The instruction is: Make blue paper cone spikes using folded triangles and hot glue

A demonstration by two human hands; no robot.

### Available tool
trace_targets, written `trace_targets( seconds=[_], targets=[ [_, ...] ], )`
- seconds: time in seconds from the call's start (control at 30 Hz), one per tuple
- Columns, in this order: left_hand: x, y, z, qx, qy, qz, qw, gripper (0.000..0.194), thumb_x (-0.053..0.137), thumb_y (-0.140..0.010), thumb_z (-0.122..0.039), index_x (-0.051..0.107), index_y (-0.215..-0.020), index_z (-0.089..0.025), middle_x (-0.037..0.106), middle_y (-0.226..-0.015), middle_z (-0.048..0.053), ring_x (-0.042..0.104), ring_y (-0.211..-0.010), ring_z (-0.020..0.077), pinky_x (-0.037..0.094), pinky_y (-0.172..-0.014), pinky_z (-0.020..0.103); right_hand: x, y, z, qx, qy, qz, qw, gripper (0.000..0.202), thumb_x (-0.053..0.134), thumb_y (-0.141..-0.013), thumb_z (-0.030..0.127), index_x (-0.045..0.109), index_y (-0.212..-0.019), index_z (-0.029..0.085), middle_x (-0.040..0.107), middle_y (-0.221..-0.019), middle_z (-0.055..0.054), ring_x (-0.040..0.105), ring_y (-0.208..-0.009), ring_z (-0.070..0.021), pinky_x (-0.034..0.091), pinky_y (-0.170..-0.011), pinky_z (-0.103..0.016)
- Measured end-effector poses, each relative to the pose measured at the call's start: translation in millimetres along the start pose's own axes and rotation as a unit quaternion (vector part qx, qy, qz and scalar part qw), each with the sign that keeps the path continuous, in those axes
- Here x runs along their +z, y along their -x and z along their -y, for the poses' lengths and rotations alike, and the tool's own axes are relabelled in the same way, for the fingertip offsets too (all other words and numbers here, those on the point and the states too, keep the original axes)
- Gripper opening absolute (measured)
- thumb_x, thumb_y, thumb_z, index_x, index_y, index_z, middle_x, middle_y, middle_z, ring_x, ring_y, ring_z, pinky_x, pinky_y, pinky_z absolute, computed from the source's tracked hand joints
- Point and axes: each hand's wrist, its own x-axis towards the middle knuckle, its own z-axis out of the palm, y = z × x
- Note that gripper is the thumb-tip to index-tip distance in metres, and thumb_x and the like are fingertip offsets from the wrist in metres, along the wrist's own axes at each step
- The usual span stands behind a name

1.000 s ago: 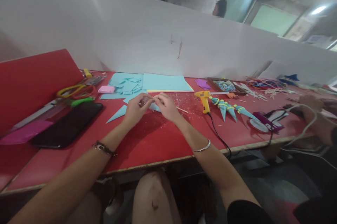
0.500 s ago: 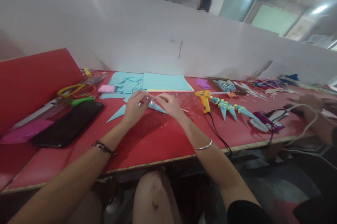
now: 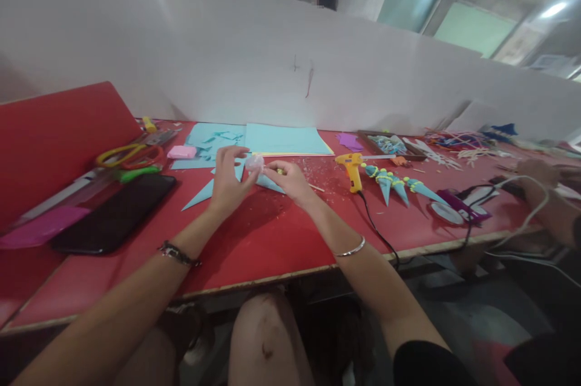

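Observation:
A small clear, crumpled-looking piece (image 3: pixel 255 164) is between my two hands, above the red table. My right hand (image 3: pixel 290 181) pinches it at its right side with thumb and forefinger. My left hand (image 3: pixel 230 183) is beside it on the left, fingers raised and apart, the thumb tip near its lower edge. Under and beside the hands lie light blue paper cones, one (image 3: pixel 200 197) pointing to the lower left, another (image 3: pixel 269 183) partly below the clear piece. Something small and yellow-green shows by my right fingertips.
A yellow glue gun (image 3: pixel 351 171) and cones trimmed with yellow beads (image 3: pixel 385 183) lie to the right. Blue paper sheets (image 3: pixel 288 140) are behind. A black phone (image 3: pixel 115 213) and scissors (image 3: pixel 131 156) are at left. Another person's hand (image 3: pixel 538 174) is far right.
My left fingers have lifted and spread away from the fingertips of my right hand. The clear piece between the hands now shows more fully. The head behind the partition has shifted left.

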Motion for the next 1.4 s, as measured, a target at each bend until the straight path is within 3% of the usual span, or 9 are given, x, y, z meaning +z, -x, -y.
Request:
trace_targets(
  seconds=[0.07,0.13,0.2,0.4,0.6,0.9,1.17,1.3,1.4],
  targets=[
    [-2.4,-1,-2,0.017,-0.035,-0.024,0.999,0.024,0.067,-0.068,-0.026,0.058,-0.090,-0.021,0.051,-0.094,0.005,0.049,-0.091,0.0202,0.041,-0.082,0.035,0,1,2,0.002,-0.004,-0.009,1.000,0.019,0.061,-0.068,0.036,0.062,-0.067,0.017,0.056,-0.062,0.004,0.044,-0.059,-0.0085,0.035,-0.060,-0.023],
    [-4.0,-2,-3,0.027,-0.048,0.003,0.998,0.010,0.065,-0.071,-0.029,0.060,-0.077,-0.021,0.053,-0.083,0.004,0.050,-0.083,0.0193,0.039,-0.082,0.036,1,2,4,0.003,-0.013,-0.002,1.000,0.019,0.060,-0.068,0.036,0.060,-0.066,0.017,0.054,-0.061,0.004,0.042,-0.058,-0.0081,0.034,-0.058,-0.023],
    [-4.3,-3,-3,0.031,-0.032,0.051,0.998,0.011,0.060,-0.075,-0.031,0.061,-0.071,-0.021,0.055,-0.077,0.003,0.050,-0.072,0.0168,0.040,-0.077,0.034,2,3,4,-0.001,-0.023,0.004,1.000,0.019,0.060,-0.069,0.036,0.060,-0.066,0.017,0.052,-0.061,0.004,0.042,-0.059,-0.0081,0.033,-0.058,-0.023],
    [-0.2,-1,0,-0.004,0.043,0.112,0.993,0.012,0.058,-0.077,-0.032,0.061,-0.078,-0.020,0.060,-0.080,0.002,0.053,-0.069,0.0132,0.043,-0.068,0.027,0,2,3,-0.055,0.003,-0.009,0.998,0.016,0.057,-0.071,0.033,0.059,-0.068,0.017,0.056,-0.070,0.002,0.048,-0.067,-0.0098,0.038,-0.064,-0.023],
    [0.9,1,-3,-0.028,0.032,0.105,0.994,0.012,0.059,-0.076,-0.031,0.059,-0.072,-0.019,0.059,-0.071,0.000,0.051,-0.065,0.0117,0.042,-0.063,0.025,-3,1,5,-0.105,0.029,0.008,0.994,0.018,0.056,-0.072,0.034,0.060,-0.071,0.016,0.057,-0.076,0.000,0.051,-0.074,-0.0107,0.039,-0.070,-0.024],
    [1.2,0,-9,-0.053,0.013,0.107,0.993,0.012,0.054,-0.077,-0.029,0.057,-0.075,-0.018,0.057,-0.069,0.000,0.048,-0.060,0.0102,0.041,-0.059,0.023,3,0,-2,-0.014,-0.086,-0.002,0.996,0.023,0.060,-0.068,0.040,0.060,-0.074,0.018,0.054,-0.069,0.003,0.045,-0.065,-0.0082,0.035,-0.063,-0.023],
    [0.6,-1,-9,-0.018,0.005,0.118,0.993,0.007,0.052,-0.079,-0.023,0.057,-0.077,-0.018,0.059,-0.074,0.000,0.049,-0.061,0.0092,0.042,-0.059,0.021,8,2,1,0.055,-0.278,0.046,0.958,0.030,0.069,-0.057,0.044,0.057,-0.066,0.019,0.032,-0.051,0.008,0.026,-0.048,-0.0047,0.022,-0.047,-0.021],
    [-0.9,-2,-7,-0.005,-0.002,0.121,0.993,0.006,0.051,-0.079,-0.021,0.056,-0.076,-0.018,0.058,-0.074,0.000,0.049,-0.060,0.0086,0.042,-0.058,0.021,6,0,-1,0.061,-0.291,0.043,0.954,0.031,0.070,-0.057,0.045,0.056,-0.065,0.019,0.030,-0.050,0.008,0.025,-0.048,-0.0050,0.020,-0.046,-0.021],
    [-1.5,-2,-7,-0.008,0.008,0.103,0.995,0.005,0.052,-0.079,-0.020,0.055,-0.076,-0.018,0.057,-0.074,0.000,0.048,-0.059,0.0080,0.042,-0.057,0.021,2,-2,-3,0.047,-0.232,0.008,0.972,0.030,0.064,-0.064,0.048,0.059,-0.071,0.019,0.038,-0.054,0.007,0.027,-0.048,-0.0054,0.023,-0.048,-0.022]
  ],
)
